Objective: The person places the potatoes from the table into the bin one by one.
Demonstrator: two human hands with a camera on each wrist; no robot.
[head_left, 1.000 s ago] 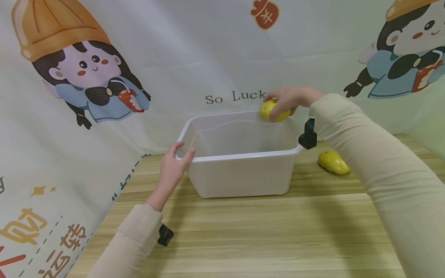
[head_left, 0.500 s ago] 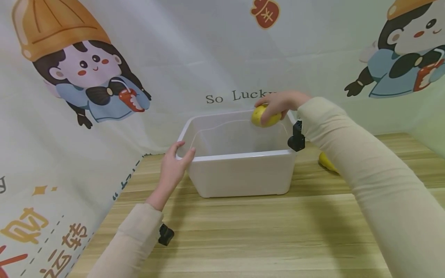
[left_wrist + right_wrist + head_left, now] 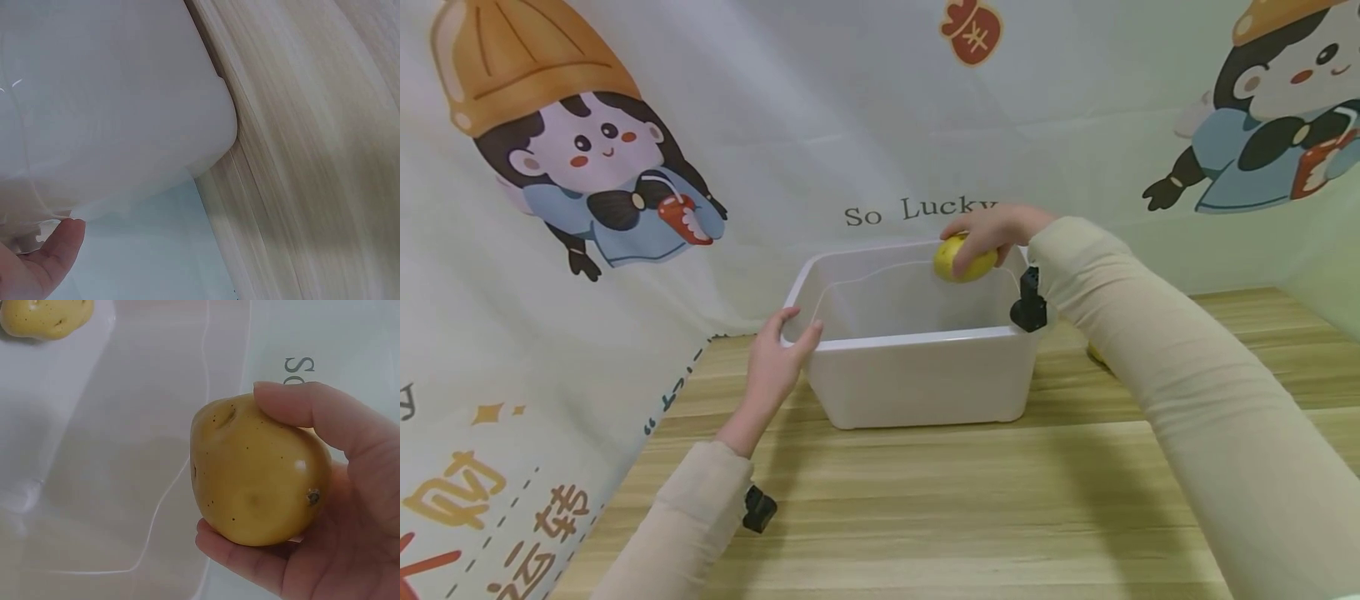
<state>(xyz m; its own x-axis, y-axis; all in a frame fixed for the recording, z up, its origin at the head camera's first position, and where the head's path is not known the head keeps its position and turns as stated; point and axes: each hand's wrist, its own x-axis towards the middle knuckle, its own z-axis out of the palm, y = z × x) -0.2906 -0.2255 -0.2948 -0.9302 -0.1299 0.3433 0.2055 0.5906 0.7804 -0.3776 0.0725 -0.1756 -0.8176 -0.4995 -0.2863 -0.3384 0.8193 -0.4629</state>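
Note:
A yellow potato (image 3: 964, 265) is in my right hand (image 3: 996, 227), which holds it over the right back part of a white plastic bin (image 3: 925, 379). In the right wrist view, my thumb and fingers curl around this potato (image 3: 256, 472), which has small dark specks and dents. Another potato (image 3: 47, 315) lies on the bin's floor. My left hand (image 3: 772, 362) grips the bin's rim near its front left corner, thumb and fingers on either side. In the left wrist view only part of that hand (image 3: 47, 265) shows, beside the bin's outer wall (image 3: 144, 94).
The bin stands on a wood-grain table (image 3: 940, 500). To its right, a yellow thing (image 3: 1096, 356) on the table is mostly hidden by my right sleeve (image 3: 1180, 383). A printed cloth (image 3: 790, 100) hangs close behind the bin and along the left.
My right hand has moved left and slightly down with the potato, further over the bin. My right sleeve now covers most of the yellow thing on the table. The left hand keeps its place.

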